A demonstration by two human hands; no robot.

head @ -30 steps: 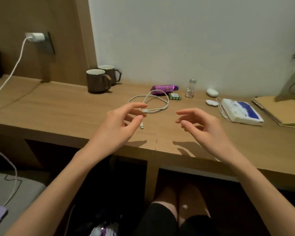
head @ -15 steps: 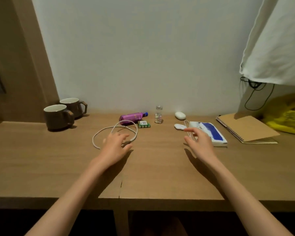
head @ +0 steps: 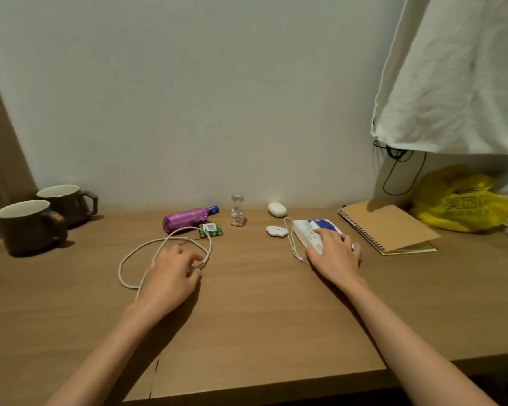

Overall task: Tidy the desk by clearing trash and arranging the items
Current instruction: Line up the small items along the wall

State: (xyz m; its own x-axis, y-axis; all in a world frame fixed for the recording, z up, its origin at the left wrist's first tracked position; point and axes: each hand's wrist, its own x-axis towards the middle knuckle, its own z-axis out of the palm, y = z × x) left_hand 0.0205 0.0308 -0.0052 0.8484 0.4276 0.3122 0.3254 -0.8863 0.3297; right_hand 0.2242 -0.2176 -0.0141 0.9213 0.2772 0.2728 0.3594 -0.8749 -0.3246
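1. Left hand (head: pixel 170 276) is lying palm-down on the white cable (head: pixel 135 253), fingers curling loosely over the loop's near-right side. Can't tell whether they're actually pinching it or just sitting on top.
2. Right hand (head: pixel 333 253) is pressing flat on the near end of the white-and-blue packet (head: pixel 313 230), fingers spread, not gripping as far as I can see.
3. A thin white cord (head: pixel 291 241) is trailing along the packet's left edge, with a small white gadget (head: pixel 275 230) just beside it.
4. Further back, a purple wrapped pack (head: pixel 185 219), green batteries (head: pixel 211 229) and a little clear jar (head: pixel 237 213) are sitting near the wall.
5. Two brown mugs (head: pixel 33 224) are standing far left on the desk (head: pixel 252 317); a spiral notebook (head: pixel 390 227) and yellow bag (head: pixel 464 200) are lying on the right.
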